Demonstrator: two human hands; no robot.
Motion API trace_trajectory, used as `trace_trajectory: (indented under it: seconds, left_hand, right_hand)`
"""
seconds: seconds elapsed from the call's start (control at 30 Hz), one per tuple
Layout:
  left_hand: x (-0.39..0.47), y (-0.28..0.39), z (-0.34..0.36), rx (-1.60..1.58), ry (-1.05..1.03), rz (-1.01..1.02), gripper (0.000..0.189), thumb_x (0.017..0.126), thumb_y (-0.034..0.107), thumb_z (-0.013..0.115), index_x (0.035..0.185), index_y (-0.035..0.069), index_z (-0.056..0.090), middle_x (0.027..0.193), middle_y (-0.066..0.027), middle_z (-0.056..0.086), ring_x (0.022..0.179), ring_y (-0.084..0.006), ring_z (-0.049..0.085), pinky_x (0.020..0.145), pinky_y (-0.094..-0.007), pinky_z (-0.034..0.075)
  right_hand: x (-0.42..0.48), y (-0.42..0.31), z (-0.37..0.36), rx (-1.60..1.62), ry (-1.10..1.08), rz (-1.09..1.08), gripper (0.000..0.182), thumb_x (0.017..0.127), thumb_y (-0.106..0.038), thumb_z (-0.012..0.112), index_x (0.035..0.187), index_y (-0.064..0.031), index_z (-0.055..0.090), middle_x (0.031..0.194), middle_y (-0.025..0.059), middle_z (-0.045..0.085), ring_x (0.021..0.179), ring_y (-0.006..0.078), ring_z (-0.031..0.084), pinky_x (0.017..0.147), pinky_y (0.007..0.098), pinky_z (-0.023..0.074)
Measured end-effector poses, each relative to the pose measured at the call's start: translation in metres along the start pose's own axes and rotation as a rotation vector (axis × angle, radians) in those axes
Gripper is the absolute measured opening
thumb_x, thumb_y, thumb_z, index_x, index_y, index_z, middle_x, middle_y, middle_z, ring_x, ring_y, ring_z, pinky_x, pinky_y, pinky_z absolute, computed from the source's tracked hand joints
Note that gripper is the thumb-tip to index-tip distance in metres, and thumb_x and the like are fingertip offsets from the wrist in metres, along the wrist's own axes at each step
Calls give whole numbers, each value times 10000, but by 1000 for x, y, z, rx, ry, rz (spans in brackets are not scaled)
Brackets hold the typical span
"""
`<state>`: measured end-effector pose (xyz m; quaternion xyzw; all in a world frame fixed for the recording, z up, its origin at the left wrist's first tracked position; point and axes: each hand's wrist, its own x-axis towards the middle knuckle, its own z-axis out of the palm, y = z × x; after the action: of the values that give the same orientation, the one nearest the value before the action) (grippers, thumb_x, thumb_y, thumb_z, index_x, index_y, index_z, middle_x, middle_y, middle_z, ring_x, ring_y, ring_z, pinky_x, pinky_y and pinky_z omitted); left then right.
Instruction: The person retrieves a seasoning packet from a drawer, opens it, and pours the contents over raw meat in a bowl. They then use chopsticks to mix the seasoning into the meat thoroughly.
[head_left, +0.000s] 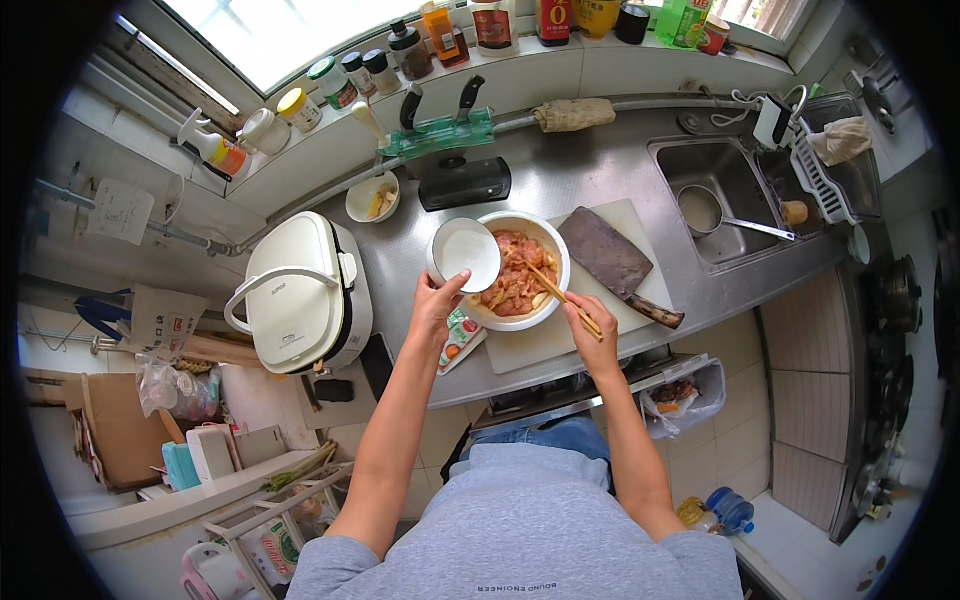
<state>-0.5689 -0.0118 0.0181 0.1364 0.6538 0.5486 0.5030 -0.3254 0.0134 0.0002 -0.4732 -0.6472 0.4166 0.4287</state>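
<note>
My left hand (440, 304) grips a small white bowl (466, 253), tilted over the left side of a larger white bowl (556, 259). Pieces of raw meat (517, 289) in a reddish coating fill the larger bowl, with some pale slices among them. In my right hand (595, 330) is a pair of wooden chopsticks (555, 289), their tips in the meat. The large bowl overlaps a pale cutting board (525, 352), where a cleaver (607, 251) with a dark blade lies to the right. A printed seasoning packet (459, 345) sits partly under the bowl's left edge.
A white rice cooker (296, 289) stands left on the steel counter. Behind are a small bowl with peeled pieces (373, 196), a black case (465, 184) and a green knife rack (439, 135). The sink (712, 172) holds a ladle-like pan (701, 210). A waste bin (686, 394) hangs below the front edge.
</note>
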Motion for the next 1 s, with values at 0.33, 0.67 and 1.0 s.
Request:
trace_trajectory:
  seconds: [0.33,0.67,1.0]
  left_hand:
    - [22,-19,-16,-776,-186,-209,526,819,179,623,1225,19,329,1206,-153,387,1117,-285,440,968,-405,435]
    - [71,-35,-71,-861,83,-197,482,821,141,613,1210,45,343,1238,-150,367,1148,-300,411,966,-469,413]
    - [126,-76,-94,-895,239,-305,378,826,139,613,1153,27,462,1155,-170,499,1072,-318,486,920,-476,442]
  right_hand:
    - [-1,1,0,6,-4,-17,187,807,-80,596,959,27,617,847,116,611,733,187,588,659,267,453]
    - [-2,-5,8,-35,-47,-27,190,814,-77,580,970,27,609,867,128,609,770,211,593,690,278,453]
    - [0,-43,6,-128,-86,-91,162,798,-55,597,937,25,620,860,136,612,764,236,600,687,297,462]
